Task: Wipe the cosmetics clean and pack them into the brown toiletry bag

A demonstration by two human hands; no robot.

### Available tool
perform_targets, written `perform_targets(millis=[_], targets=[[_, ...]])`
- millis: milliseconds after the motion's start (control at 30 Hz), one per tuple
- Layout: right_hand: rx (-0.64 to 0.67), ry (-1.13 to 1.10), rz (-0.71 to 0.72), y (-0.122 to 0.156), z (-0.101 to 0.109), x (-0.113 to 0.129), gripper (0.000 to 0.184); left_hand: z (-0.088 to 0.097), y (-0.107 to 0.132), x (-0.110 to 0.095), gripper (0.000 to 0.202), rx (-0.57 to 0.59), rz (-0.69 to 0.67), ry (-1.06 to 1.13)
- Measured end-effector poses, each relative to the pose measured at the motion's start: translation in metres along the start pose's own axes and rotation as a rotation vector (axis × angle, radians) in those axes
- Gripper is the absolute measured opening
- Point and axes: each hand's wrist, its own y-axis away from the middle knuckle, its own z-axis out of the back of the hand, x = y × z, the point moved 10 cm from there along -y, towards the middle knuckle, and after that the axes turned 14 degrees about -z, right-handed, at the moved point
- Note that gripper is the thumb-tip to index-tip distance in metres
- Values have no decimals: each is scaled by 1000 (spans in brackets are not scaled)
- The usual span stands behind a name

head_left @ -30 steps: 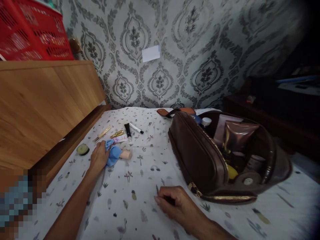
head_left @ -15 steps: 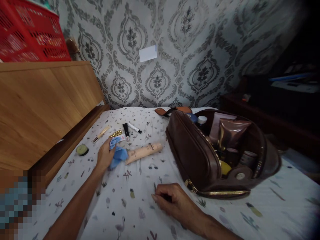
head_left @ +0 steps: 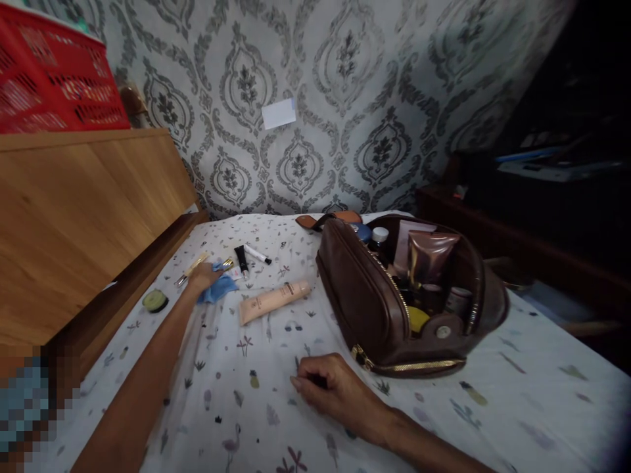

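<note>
My left hand (head_left: 200,278) is closed on a crumpled blue cloth (head_left: 217,289) at the left of the bed. Right by its fingers lies a gold cosmetic tube (head_left: 227,264), partly covered. A slim gold-capped tube (head_left: 186,270) shows just beyond the hand. My right hand (head_left: 328,387) rests on the sheet with its fingers curled in and nothing visible in them. Between the hands lies a beige squeeze tube (head_left: 274,302). A black tube (head_left: 241,260) and a white tube (head_left: 257,253) are side by side farther back. The brown makeup bag (head_left: 357,295) stands unzipped at the right.
Inside the bag are a rose-gold tube (head_left: 430,255), a white-capped bottle (head_left: 379,235) and other cosmetics. A round green-topped jar (head_left: 155,301) sits near the wooden cabinet (head_left: 89,223) on the left. A red basket (head_left: 59,72) stands on the cabinet. The patterned wall (head_left: 305,164) closes the back.
My left hand has shifted left with the blue cloth, away from the beige tube's end toward the slim gold-capped tube. The whole view has turned slightly; my right hand keeps its curled pose.
</note>
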Motion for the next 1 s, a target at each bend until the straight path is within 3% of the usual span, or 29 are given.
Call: perform_targets(millis=[133,300,433,533,700,800,900,1000], targets=[[2,-16,0,0,0,-1,32,4,2,-4,31,5,-28,16],[17,-68,-7,-1,-2,-3,34,24,25,-25,20,-170,-130,54],[31,-153,-34,-4,-2,-11,38,47,57,-56,18,-317,-266,129],[34,-269,-50,-6,1,-18,40,56,89,-92,21,-328,-421,210],[-56,-504,-14,-10,17,-22,68,48,161,-167,18,-281,-785,365],[-74,-566,2,-11,21,-22,67,34,198,-200,18,-274,-971,401],[-60,-575,11,-10,20,-20,50,23,214,-209,22,-289,-1025,460],[-64,-590,16,-8,21,-21,43,16,210,-200,26,-237,-950,585]])
